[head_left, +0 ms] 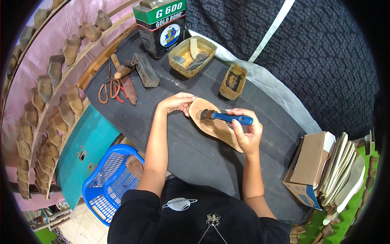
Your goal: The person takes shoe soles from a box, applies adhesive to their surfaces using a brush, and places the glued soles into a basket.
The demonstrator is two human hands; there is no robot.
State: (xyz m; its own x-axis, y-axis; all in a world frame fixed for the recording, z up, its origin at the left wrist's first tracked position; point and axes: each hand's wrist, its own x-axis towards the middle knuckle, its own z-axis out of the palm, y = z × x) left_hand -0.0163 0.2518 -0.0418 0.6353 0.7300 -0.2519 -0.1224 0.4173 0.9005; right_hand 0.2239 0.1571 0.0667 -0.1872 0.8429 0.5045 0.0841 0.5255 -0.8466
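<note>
A tan shoe sole lies slantwise over the dark work table, its broad end up and to the left. My left hand pinches the rim of that broad end between thumb and fingers. In my right hand is a brush with a blue handle, gripped from the right side. Its dark, crusted bristles rest against the sole's upper face, where the surface looks darker and damp. Beyond the sole stands a small crusted tub with dark residue inside.
Toward the back are a green-and-black can and a yellowish tub holding scraps. Scissors, a hammer and a dark block lie at left. A blue basket stands lower left; a cardboard box sits at right.
</note>
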